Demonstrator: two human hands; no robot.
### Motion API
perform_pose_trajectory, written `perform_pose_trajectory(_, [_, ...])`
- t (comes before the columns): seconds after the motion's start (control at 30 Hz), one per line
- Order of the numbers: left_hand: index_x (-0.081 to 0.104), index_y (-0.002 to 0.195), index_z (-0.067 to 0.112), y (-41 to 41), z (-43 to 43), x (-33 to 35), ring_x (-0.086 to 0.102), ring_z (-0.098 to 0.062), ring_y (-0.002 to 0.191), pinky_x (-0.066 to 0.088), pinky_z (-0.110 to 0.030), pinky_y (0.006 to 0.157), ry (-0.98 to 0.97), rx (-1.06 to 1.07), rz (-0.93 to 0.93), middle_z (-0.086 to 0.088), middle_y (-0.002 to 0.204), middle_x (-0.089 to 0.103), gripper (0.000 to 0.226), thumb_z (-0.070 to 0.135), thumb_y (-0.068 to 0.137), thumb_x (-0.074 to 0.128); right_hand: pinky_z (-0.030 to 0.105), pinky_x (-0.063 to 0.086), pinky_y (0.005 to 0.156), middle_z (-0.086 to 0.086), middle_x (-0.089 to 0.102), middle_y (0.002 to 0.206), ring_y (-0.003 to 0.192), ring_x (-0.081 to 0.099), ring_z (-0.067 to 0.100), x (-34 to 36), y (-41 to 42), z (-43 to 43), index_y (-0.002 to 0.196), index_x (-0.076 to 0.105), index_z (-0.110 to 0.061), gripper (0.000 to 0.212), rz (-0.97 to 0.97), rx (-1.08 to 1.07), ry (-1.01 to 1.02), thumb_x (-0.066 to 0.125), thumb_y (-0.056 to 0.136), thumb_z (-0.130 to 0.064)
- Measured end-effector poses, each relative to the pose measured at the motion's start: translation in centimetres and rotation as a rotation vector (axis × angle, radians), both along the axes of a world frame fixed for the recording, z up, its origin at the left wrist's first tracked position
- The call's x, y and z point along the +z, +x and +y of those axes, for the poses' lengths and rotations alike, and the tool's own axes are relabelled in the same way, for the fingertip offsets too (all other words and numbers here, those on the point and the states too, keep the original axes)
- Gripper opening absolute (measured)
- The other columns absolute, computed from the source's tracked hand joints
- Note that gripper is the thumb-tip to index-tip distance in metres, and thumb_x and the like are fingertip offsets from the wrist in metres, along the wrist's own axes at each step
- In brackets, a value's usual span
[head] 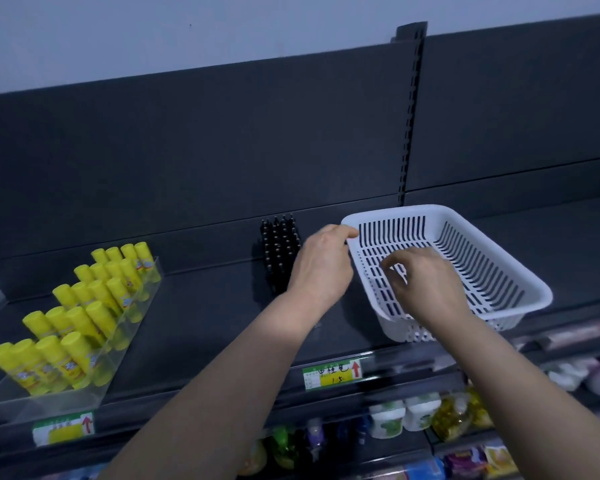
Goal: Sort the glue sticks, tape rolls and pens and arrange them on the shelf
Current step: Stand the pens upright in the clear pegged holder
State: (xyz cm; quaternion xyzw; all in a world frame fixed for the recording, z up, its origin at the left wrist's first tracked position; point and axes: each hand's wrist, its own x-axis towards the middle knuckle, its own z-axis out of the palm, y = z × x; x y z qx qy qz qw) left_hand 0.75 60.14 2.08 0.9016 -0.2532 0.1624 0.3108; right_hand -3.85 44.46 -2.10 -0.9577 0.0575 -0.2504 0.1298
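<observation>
Basket on shelf; your left fingers at its rim, right fingers inside. Pens just left of left fingers, glue sticks farther left.

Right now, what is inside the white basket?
Only the right hand, fingers curled, over the bare slotted floor of the white basket. The hand covers the floor beneath it, so a small item there cannot be excluded.

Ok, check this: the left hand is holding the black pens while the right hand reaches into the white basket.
Wrong on one point: in the head view the left hand holds the white basket by its rim, not the black pens beside it. The right hand does reach into the basket.
</observation>
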Motion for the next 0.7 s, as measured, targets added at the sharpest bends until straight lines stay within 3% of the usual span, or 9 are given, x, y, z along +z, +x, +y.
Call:
perform_pose_trajectory(0.17, [0.053, 0.118, 0.006, 0.1, -5.7, -2.6, 0.048, -0.031, 0.119, 0.044, -0.039, 0.092, 0.254, 0.039, 0.304, -0.011, 0.123, 0.050, 0.030, 0.003, 0.089, 0.044, 0.035, 0.041, 0.083, -0.004, 0.066, 0.108, 0.111, 0.052, 0.021, 0.2, -1.8, -6.2, 0.104, 0.069, -0.030, 0.020, 0.181, -0.113, -0.095, 0.054, 0.091, -0.027])
perform_pose_trajectory(0.3, [0.032, 0.140, 0.001, 0.9, -8.5, -3.8, 0.039, -0.034, 0.130, 0.039, -0.040, 0.100, 0.301, 0.203, 0.542, -0.015, 0.144, 0.035, 0.049, 0.008, 0.092, 0.043, 0.038, 0.038, 0.094, -0.003, 0.063, 0.114, 0.123, 0.044, 0.020, -0.5, -2.9, -10.3, 0.112, 0.066, -0.028, 0.025, 0.238, -0.186, -0.056, 0.055, 0.091, -0.037])
perform_pose_trajectory(0.47, [0.032, 0.140, 0.004, 1.5, -12.8, -4.0, 0.046, -0.034, 0.125, 0.043, -0.042, 0.096, 0.253, 0.251, 0.565, -0.016, 0.140, 0.040, 0.050, 0.014, 0.093, 0.046, 0.035, 0.041, 0.093, -0.003, 0.061, 0.121, 0.121, 0.047, 0.020, -1.2, -3.2, -14.2, 0.119, 0.061, -0.024, 0.034, 0.274, -0.191, 0.005, 0.051, 0.093, -0.044])
perform_pose_trajectory(0.7, [0.025, 0.146, 0.010, 0.9, -22.0, -4.7, 0.043, -0.036, 0.128, 0.047, -0.042, 0.097, 0.215, 0.145, 0.614, -0.017, 0.152, 0.021, 0.057, 0.016, 0.094, 0.046, 0.037, 0.042, 0.088, -0.001, 0.063, 0.115, 0.113, 0.053, 0.025, -0.7, -3.6, -23.0, 0.117, 0.060, -0.024, 0.033, 0.292, -0.405, -0.160, 0.054, 0.092, -0.045])
